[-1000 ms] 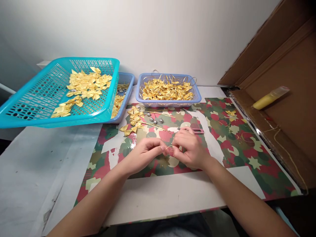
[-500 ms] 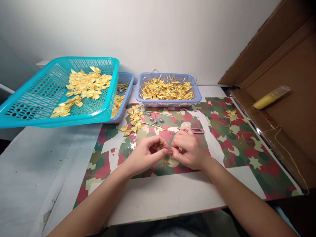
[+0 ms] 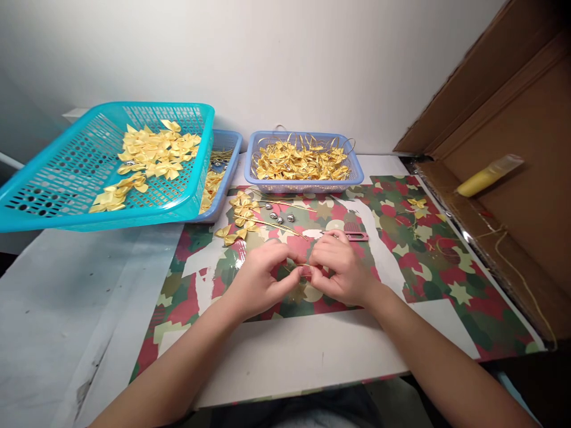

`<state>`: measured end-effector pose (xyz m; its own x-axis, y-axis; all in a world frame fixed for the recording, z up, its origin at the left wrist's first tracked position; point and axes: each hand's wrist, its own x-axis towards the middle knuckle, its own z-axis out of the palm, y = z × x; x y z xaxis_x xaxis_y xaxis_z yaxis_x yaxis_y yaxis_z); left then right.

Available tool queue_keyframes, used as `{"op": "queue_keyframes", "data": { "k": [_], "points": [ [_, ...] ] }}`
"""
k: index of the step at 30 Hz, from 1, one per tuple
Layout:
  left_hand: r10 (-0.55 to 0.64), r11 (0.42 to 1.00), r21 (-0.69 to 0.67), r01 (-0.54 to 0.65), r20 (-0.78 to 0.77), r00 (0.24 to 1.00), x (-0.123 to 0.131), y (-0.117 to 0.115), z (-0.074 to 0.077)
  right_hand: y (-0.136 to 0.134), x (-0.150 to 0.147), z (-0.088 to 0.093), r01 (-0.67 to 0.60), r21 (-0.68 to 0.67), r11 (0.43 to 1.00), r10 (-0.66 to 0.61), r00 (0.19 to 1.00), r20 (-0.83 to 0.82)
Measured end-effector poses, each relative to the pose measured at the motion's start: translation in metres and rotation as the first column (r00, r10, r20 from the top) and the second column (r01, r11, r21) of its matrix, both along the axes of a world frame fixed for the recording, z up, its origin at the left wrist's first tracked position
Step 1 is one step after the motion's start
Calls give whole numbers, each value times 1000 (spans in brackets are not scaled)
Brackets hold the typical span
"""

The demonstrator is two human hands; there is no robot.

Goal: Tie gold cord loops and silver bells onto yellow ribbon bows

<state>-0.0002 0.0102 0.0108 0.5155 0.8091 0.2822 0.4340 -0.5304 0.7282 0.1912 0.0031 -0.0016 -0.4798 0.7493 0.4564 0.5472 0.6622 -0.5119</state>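
Over the patterned sheet (image 3: 267, 309), my left hand (image 3: 270, 273) and my right hand (image 3: 339, 267) meet fingertip to fingertip. Both pinch a thin gold cord (image 3: 304, 266), which shows in the small gap between them. Most of the cord is hidden by the fingers. Just beyond my hands lie several silver jingle bells (image 3: 280, 220) and lengths of gold cord (image 3: 281, 226). Yellow ribbon bows (image 3: 244, 208) are piled to the left of the bells. A pink-handled tool (image 3: 357, 236) lies right behind my right hand, its front end hidden by the fingers.
A turquoise basket (image 3: 187, 205) of bows stands at the left, overlapping a blue basket (image 3: 227, 178). Another blue basket (image 3: 307, 187) at the back holds bows with cords and bells. At the right rises a cardboard wall (image 3: 513, 113) with a yellow-filled tube (image 3: 488, 176).
My left fingertips have moved in closer to my right ones and now grip the cord beside them. My right hand has hardly moved.
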Motion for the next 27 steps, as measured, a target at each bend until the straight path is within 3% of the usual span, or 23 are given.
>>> {"op": "queue_keyframes", "data": {
  "k": [8,18,27],
  "points": [
    [8,982,187,8,-81,997,-1,2,-5,0,0,1,10,0,1000,-10,1000,-7],
    [80,967,251,-51,-108,991,-1,2,-5,3,3,1,-10,-17,1000,10,999,38],
    [90,947,320,-28,-181,979,-3,4,-5,4,5,-3,-54,-61,997,59,995,75]
  ]
}}
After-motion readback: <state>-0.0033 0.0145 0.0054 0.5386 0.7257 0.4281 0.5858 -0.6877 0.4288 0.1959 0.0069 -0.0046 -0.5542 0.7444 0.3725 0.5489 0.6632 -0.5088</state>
